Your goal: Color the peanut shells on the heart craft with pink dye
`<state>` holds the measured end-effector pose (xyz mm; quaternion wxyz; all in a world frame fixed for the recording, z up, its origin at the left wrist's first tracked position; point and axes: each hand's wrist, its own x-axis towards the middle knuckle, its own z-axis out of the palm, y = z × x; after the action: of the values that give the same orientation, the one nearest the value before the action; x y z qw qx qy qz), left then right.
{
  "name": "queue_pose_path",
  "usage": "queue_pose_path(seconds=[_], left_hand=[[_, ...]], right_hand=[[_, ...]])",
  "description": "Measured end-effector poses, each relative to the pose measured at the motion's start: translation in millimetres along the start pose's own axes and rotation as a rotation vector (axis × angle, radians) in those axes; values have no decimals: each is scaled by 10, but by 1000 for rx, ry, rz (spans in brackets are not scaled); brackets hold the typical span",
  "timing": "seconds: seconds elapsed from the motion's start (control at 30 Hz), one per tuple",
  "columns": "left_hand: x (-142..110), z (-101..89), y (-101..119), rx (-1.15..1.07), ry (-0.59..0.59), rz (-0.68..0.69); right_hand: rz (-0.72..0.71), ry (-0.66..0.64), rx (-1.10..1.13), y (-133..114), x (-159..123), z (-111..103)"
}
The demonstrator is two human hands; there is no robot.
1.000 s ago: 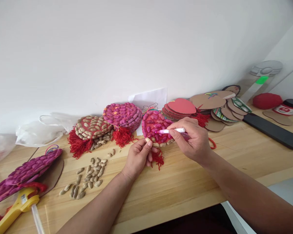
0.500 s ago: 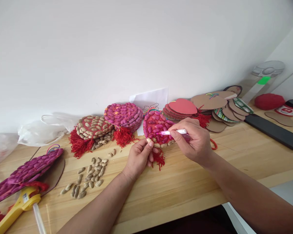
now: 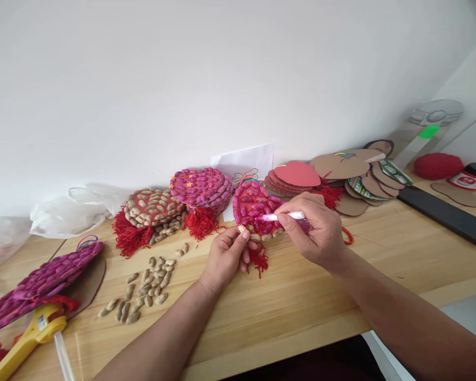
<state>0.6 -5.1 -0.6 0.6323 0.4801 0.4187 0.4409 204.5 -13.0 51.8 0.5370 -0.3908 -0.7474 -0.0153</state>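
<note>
A heart-like board covered in peanuts (image 3: 250,203) is held tilted above the table, with a red yarn tassel (image 3: 258,260) hanging below it. Most of its peanuts are magenta; a few along the lower edge are bare tan. My left hand (image 3: 229,251) pinches the board's lower left edge between thumb and fingers. In my right hand (image 3: 315,227) is a white marker (image 3: 287,216), gripped like a pen, its magenta tip at the peanuts in the lower middle. The right fingers hide the board's right side.
Loose peanuts (image 3: 154,280) lie left of my arms. Behind stand peanut-covered pieces (image 3: 201,188), a plastic bag (image 3: 73,209) and stacked red cardboard shapes (image 3: 297,173). A yellow glue gun (image 3: 35,336) is front left; a black case (image 3: 444,214) and red yarn ball (image 3: 438,165) are right.
The marker and my right hand have shifted very slightly to the right. My left hand and the board stay where they were.
</note>
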Motion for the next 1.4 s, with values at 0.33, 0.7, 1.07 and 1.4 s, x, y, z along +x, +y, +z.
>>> queue_pose_path(seconds=[0.33, 0.7, 1.07, 1.4], left_hand=[[4, 3, -4, 1, -5, -1], [-9, 13, 27, 9, 2, -24], [-1, 5, 9, 0, -8, -12], [-6, 10, 21, 17, -1, -17]], right_hand=[[-6, -25, 1, -7, 6, 7], [6, -50, -25, 15, 9, 24], [-9, -67, -24, 20, 11, 38], [-22, -49, 27, 4, 12, 25]])
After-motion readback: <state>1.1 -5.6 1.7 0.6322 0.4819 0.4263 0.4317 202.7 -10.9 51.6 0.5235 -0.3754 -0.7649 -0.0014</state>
